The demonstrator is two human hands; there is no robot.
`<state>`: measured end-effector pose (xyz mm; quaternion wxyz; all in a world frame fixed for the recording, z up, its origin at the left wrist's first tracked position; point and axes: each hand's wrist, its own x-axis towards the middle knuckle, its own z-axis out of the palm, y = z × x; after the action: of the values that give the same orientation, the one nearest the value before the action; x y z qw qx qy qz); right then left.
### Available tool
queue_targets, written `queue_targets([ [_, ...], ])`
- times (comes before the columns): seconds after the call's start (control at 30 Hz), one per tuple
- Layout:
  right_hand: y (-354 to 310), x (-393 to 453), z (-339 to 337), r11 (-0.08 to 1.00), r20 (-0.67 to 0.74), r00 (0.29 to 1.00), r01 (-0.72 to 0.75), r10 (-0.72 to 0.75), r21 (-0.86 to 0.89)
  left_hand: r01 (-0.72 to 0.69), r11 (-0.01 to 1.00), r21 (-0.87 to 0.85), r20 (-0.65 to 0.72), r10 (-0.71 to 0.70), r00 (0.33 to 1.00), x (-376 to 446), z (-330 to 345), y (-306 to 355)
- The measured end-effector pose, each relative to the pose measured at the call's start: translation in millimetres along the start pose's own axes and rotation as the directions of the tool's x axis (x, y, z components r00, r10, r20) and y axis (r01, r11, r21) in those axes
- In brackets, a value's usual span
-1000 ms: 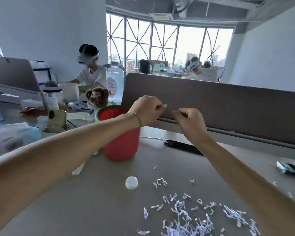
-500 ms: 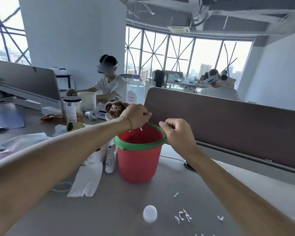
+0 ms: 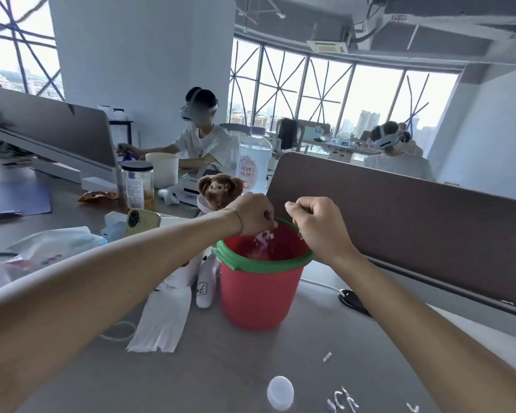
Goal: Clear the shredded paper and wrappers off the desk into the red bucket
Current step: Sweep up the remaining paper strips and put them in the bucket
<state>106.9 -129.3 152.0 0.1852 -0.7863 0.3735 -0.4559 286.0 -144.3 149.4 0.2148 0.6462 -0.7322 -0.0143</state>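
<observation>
The red bucket [image 3: 256, 296] with a green rim stands on the grey desk [image 3: 221, 368] in the middle of the view. My left hand [image 3: 255, 213] hovers over its mouth, fingers bunched and pointing down, with blurred shredded paper [image 3: 263, 236] hanging and dropping from the fingertips into the bucket. Curled in a loose fist, my right hand [image 3: 318, 225] is over the bucket's right rim, a few white bits showing under it. Several loose shreds [image 3: 341, 402] lie on the desk near the bottom edge, and one shred [image 3: 326, 356] lies closer to the bucket.
A white cap [image 3: 280, 393] lies in front of the bucket. Left of the bucket are a white tissue [image 3: 161, 320], a white controller [image 3: 205, 286] and a yellow phone [image 3: 140, 222]. A brown divider [image 3: 399, 222] runs behind, with a black object [image 3: 352, 299] at its foot.
Both fists have come from the divider's front to above the bucket's mouth. My left fingers have turned downward and paper is falling from them. The view has shifted up and left.
</observation>
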Motion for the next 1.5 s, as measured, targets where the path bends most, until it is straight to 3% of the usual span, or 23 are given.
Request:
queue_targets([
  [0.2, -2, 22, 17, 0.999, -0.002, 1.000, -0.013, 0.014, 0.049, 0.032, 0.995, -0.096, 0.138, -0.019, 0.990, -14, -11, -12],
  [0.3, 2, 34, 26, 0.998, 0.020, 0.999, -0.051, 0.050, 0.040, 0.052, 0.993, -0.110, 0.108, -0.040, 0.993, -16, -19, -14],
  [0.43, 9, 44, 35, 0.989, 0.148, 0.978, -0.145, 0.148, -0.029, 0.081, 0.994, -0.077, 0.002, -0.081, 0.997, -22, -35, -13],
  [0.63, 13, 45, 45, 0.977, 0.418, 0.886, -0.152, 0.203, -0.151, 0.061, 0.998, 0.007, -0.034, -0.061, 0.998, -36, -40, -16],
  [0.8, -5, 37, 38, 0.956, 0.510, 0.825, -0.113, 0.242, -0.270, -0.006, 0.992, 0.129, -0.050, 0.012, 0.999, -49, -35, -8],
  [0.93, -25, 26, 12, 0.926, 0.504, 0.847, 0.037, 0.171, -0.375, -0.035, 0.990, 0.140, -0.064, 0.045, 0.997, -64, -38, 3],
  [1.07, -40, -1, -24, 0.918, 0.367, 0.930, 0.140, 0.007, -0.371, -0.138, 0.975, 0.174, -0.116, 0.159, 0.980, -83, -37, 21],
  [1.23, -45, -64, -59, 0.912, 0.191, 0.977, 0.161, -0.094, -0.377, -0.221, 0.966, 0.133, -0.155, 0.240, 0.958, -113, -19, 55],
  [1.4, -25, -136, -73, 0.917, 0.162, 0.987, 0.064, 0.001, -0.395, -0.271, 0.961, 0.062, -0.105, 0.276, 0.955, -156, 21, 88],
  [1.5, 15, -168, -57, 0.830, 0.265, 0.950, 0.012, 0.164, -0.558, -0.267, 0.963, 0.018, -0.041, 0.268, 0.963, -189, 49, 95],
])
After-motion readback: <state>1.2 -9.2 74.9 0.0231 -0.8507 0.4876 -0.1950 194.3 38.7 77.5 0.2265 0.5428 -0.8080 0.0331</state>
